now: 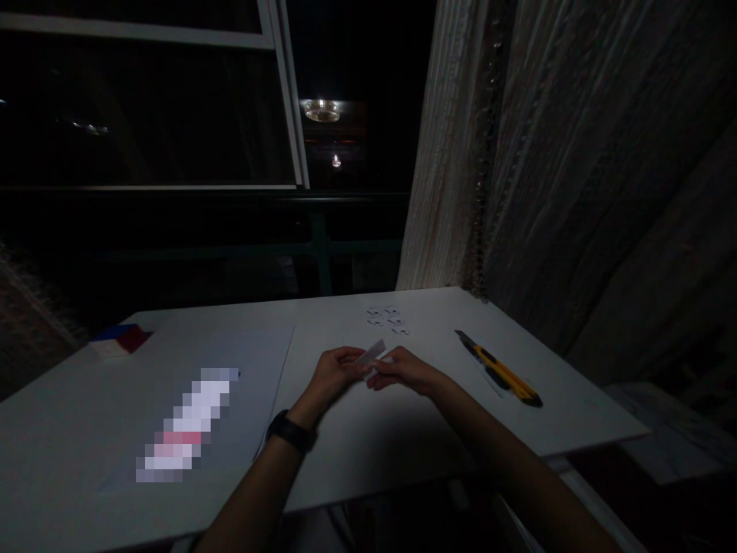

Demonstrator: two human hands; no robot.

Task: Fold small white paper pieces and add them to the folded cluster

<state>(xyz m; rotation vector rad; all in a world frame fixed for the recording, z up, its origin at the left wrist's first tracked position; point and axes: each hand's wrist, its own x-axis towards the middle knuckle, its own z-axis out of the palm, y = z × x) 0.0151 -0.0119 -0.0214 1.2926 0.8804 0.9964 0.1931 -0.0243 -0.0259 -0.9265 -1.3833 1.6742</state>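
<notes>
Over the middle of a white table (345, 453), both hands meet at a small folded strip of white paper (371, 352). My left hand (337, 374), below a black wristband, pinches its left side. My right hand (406, 370) has thumb and fingers closed on the right side of the same paper. Just beyond the hands lie several small pale pieces with dark marks (388, 319), too small to make out. To the right rests a yellow and black utility knife (507, 374) with its blade end pointing away from me.
At the left lie large white sheets (265, 376), with a bright pixelated object (187, 426) on them. A blue, red and white cube (119, 339) sits near the far left edge. Behind the table are a dark window (150, 115) and, rightward, a hanging curtain (437, 153).
</notes>
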